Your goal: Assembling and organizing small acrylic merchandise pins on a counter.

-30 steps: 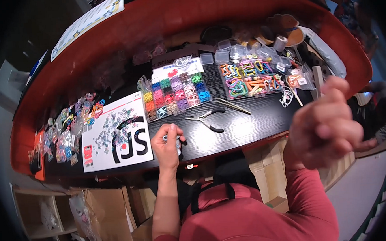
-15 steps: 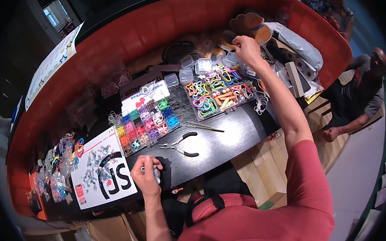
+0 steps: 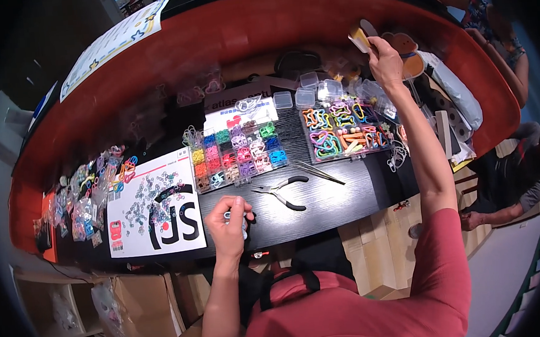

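My right hand (image 3: 385, 62) is raised over the far right of the table, its fingers closed on a small yellow-and-white flat piece (image 3: 359, 39), perhaps a card or packet. Near the front edge my left hand (image 3: 229, 225) is closed round a small pale-blue and white thing (image 3: 244, 227), mostly hidden by the fingers. Beside that hand lie long-nose pliers (image 3: 280, 194) with black handles, spread apart. Tweezers (image 3: 320, 173) rest just beyond them. A divided box of small coloured clips (image 3: 238, 155) and another of larger colourful shapes (image 3: 342, 130) stand behind.
A white sheet (image 3: 123, 202) scattered with small rings lies left, beside bagged coloured pieces (image 3: 87, 204). Clear little boxes (image 3: 306, 98) stand at the back. A red wall (image 3: 226, 54) curves round the table. Two people are at the right, one a seated person (image 3: 506, 185).
My right hand has lifted from the clutter at the back right, now showing the yellow-and-white piece. My left hand stays closed near the front edge. The view has shifted, moving table things rightward.
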`<state>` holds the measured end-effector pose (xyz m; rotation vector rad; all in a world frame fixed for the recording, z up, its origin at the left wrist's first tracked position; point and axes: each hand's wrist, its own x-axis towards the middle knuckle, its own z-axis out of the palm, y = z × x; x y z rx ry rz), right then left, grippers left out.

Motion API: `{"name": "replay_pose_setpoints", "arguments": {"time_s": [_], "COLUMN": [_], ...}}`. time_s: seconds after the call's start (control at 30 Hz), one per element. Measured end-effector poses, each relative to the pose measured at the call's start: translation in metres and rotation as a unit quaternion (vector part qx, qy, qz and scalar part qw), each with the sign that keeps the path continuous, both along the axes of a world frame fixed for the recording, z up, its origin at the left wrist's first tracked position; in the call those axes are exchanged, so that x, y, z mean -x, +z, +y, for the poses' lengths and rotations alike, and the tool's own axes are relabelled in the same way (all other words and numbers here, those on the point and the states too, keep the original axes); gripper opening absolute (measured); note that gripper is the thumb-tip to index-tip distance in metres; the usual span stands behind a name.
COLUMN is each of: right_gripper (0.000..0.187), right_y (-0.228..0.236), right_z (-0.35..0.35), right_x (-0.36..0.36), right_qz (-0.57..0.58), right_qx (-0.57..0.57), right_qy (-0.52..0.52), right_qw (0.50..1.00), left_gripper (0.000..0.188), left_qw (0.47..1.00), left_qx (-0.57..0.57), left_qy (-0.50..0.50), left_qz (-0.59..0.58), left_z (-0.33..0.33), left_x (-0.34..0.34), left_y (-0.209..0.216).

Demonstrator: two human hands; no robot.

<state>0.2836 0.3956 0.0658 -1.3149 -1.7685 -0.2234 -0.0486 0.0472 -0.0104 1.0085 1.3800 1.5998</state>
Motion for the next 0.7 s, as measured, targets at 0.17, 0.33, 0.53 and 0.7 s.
{"name": "replay_pose_setpoints", "arguments": {"time_s": [0.17,0.33,0.53,0.7], "right_gripper": [0.021,0.017,0.018,0.02], "right_y": [0.044,0.021,-0.013,-0.025], "right_z": [-0.05,-0.066,-0.074,-0.071], "right_x": [0.105,0.235,0.319,0.339], "right_qz": [0.177,0.165,0.162,0.064], "right_qx": [0.208,0.371,0.417,0.322], "right_qy": [0.38,0.504,0.494,0.455], "right_qw": [0.884,0.762,0.746,0.828], "left_gripper": [0.023,0.023,0.023,0.023], "left_qw": [1.0,0.999,0.997,0.998], "left_qx": [-0.015,-0.031,-0.044,-0.055], "left_qy": [0.003,0.011,-0.006,0.004], "left_qz": [0.015,0.008,0.069,0.032], "left_z": [-0.001,-0.004,-0.002,-0.002], "left_x": [0.003,0.002,0.004,0.002], "left_y": [-0.005,-0.007,-0.011,-0.011]}}
